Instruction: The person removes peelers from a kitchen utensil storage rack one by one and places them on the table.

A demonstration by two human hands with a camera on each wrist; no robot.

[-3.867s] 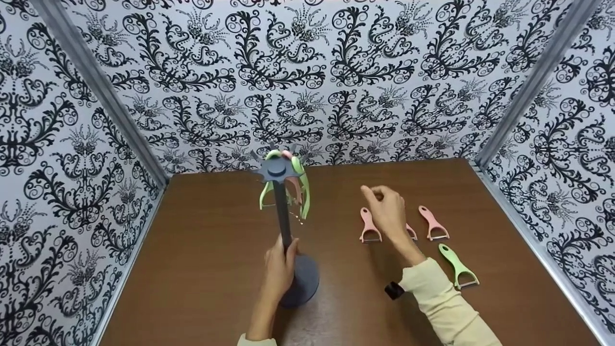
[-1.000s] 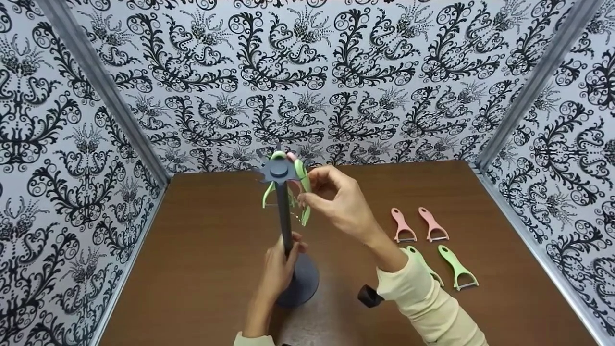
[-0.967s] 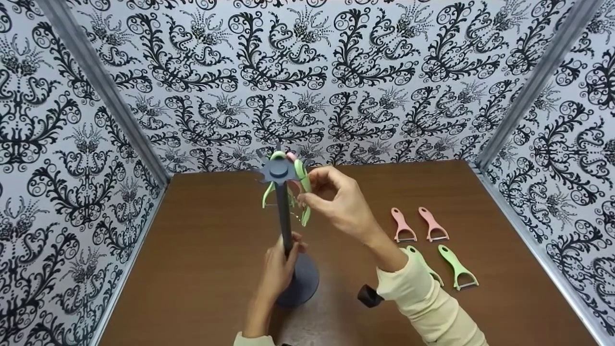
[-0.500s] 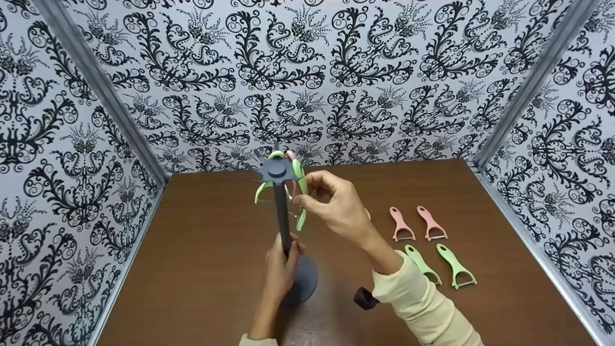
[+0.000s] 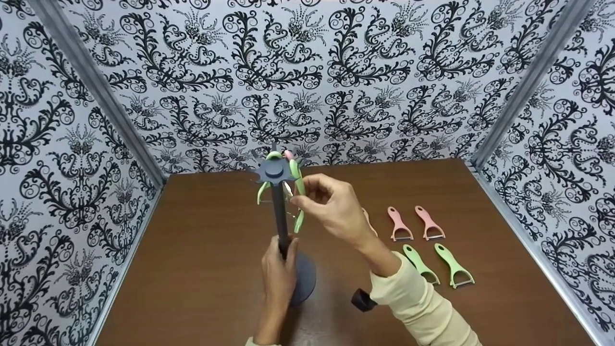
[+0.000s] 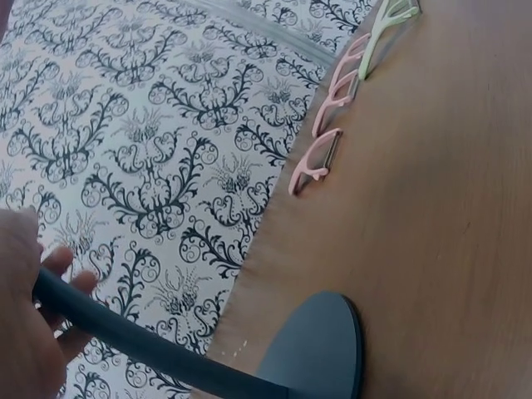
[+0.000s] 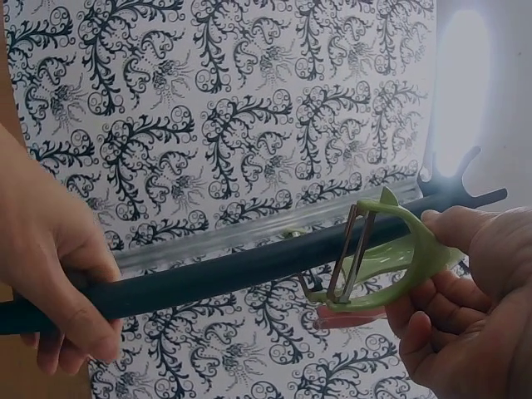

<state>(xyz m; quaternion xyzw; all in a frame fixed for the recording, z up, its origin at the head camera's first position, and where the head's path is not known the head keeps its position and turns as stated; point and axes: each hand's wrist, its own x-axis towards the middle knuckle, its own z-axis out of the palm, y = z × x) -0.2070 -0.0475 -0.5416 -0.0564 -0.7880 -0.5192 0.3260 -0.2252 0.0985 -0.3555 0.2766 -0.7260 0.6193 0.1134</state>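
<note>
My left hand [image 5: 279,274] grips the pole of a dark grey hook stand [image 5: 280,216]; its round base [image 5: 305,278] is on the table. Near the top, my right hand [image 5: 334,206] pinches a green peeler [image 7: 416,258] by its handle, thumb on one side and fingers on the other. This peeler is at a hook on the stand's right side, blade end downward. A second green peeler [image 5: 262,193] and a pink peeler [image 5: 289,154] hang from hooks behind, partly hidden by the stand and the held peeler.
On the table [image 5: 206,259] to the right lie two pink peelers [image 5: 399,225] and two green peelers [image 5: 454,266]. Another pink peeler [image 5: 369,221] is mostly hidden behind my right wrist. Patterned walls [image 5: 307,86] with metal edge rails [image 5: 523,86] enclose the table.
My right hand has gone from above the loose peelers to the green peeler on the stand. Over the last second that peeler's lower end has swung slightly left. My left hand keeps the pole.
</note>
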